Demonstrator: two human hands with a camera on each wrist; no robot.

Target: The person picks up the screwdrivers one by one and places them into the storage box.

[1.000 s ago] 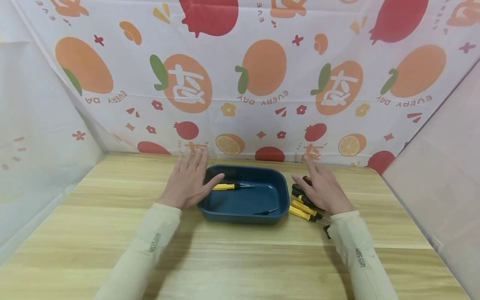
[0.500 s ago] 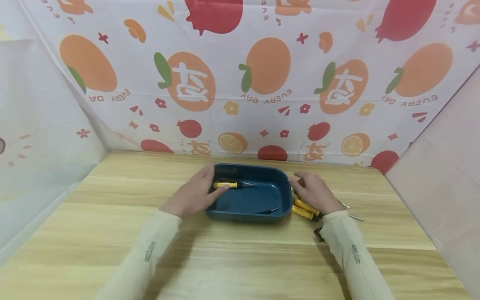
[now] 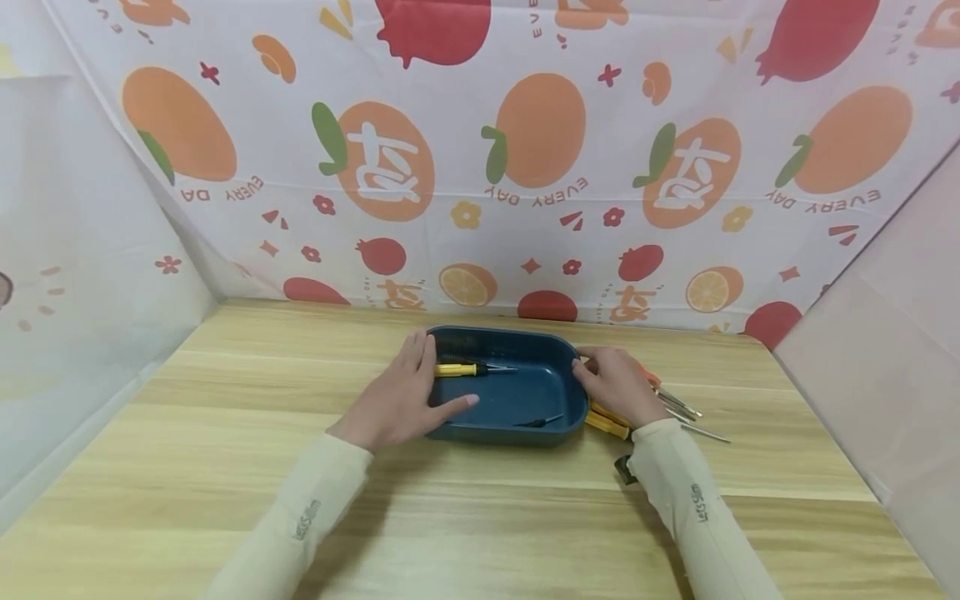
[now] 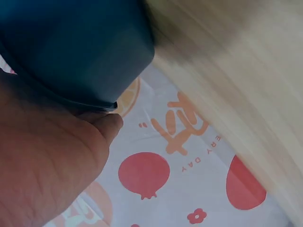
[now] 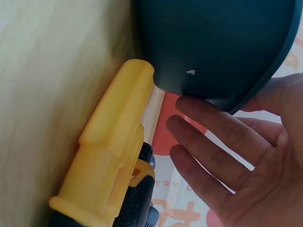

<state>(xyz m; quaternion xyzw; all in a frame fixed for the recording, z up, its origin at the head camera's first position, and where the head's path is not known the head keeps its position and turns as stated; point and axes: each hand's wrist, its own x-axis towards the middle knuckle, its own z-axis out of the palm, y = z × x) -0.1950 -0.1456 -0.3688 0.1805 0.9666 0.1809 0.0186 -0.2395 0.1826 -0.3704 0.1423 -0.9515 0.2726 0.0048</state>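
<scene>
A dark blue plastic bin [image 3: 498, 400] stands on the table, holding a yellow-handled screwdriver [image 3: 459, 370] and a small black screwdriver [image 3: 542, 422]. My left hand [image 3: 401, 396] rests over its left rim, fingers straight toward the back corner and thumb stretched over the interior. In the left wrist view, that hand [image 4: 52, 151] lies along the rim with a fingertip at its end. On the right side, my right hand [image 3: 618, 383] pinches the rim, thumb inside and fingers outside. The right wrist view has these fingers [image 5: 222, 137] spread close to the outer wall.
Yellow-handled screwdrivers [image 3: 607, 423] lie beside the bin, partly under my right hand. Metal shafts [image 3: 705, 432] and an orange handle [image 3: 651, 377] stick out to the right. A small black object [image 3: 625, 469] lies by the right sleeve. A fruit-print cloth [image 3: 465, 208] hangs behind the wooden table.
Both hands have come down from above onto the bin's two ends. My right hand has moved left off the tools to the rim, uncovering shafts. The bin sits slightly further right in view.
</scene>
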